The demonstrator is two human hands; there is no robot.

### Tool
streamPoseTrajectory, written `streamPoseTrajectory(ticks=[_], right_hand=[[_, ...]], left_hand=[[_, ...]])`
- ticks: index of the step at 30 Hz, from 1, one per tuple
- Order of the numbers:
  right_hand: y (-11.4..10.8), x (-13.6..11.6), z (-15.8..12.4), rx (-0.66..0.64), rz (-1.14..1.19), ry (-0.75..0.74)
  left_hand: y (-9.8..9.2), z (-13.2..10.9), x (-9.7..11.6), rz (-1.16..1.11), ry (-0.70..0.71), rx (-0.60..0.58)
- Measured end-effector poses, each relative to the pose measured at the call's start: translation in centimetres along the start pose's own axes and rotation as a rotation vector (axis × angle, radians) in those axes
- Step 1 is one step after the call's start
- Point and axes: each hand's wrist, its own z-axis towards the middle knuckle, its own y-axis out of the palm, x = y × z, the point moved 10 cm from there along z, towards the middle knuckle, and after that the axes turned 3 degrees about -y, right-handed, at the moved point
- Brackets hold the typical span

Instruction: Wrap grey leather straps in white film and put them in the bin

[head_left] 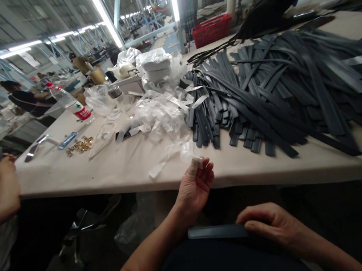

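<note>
My right hand [274,225] is closed on one end of a dark strap [215,232], which lies level in front of my body and points left. Just over the table's near edge, my left hand [194,192] is turned palm up with its fingers curled. A white wrap covers its thumb, which pinches a translucent film strip [186,150]; where the strip ends is hard to make out. Beyond that hand lies a tangled heap of similar film strips [161,116]. To its right, a large pile of dark straps [262,92] spreads over the table.
On the table [105,173] are small brass-coloured pieces [79,146], a plastic bottle [70,104], a glass jar [116,95] and plastic bags [153,63]. A red basket [211,30] stands behind. At far left, a co-worker's hands [1,165] hold a small dark piece.
</note>
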Motion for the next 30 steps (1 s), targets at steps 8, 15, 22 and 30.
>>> streamPoseTrajectory(ticks=[8,15,22,30], right_hand=[[-6.7,-2.4,-3.4,0.721,-0.195,-0.188],[-6.8,-2.9,-3.5,0.831,-0.387,-0.246],[-6.5,-2.7,-3.1,0.803,-0.396,-0.257],[-7.1,-1.8,-3.9,0.847,-0.391,-0.246]], left_hand=[[-0.3,-0.4,-0.7,0.014,-0.016,0.038],[-0.1,-0.5,-1.3,0.026,-0.022,-0.005],[-0.4,-0.2,-1.5,0.045,-0.010,0.018],[-0.7,0.0,-1.7,0.060,-0.013,0.021]])
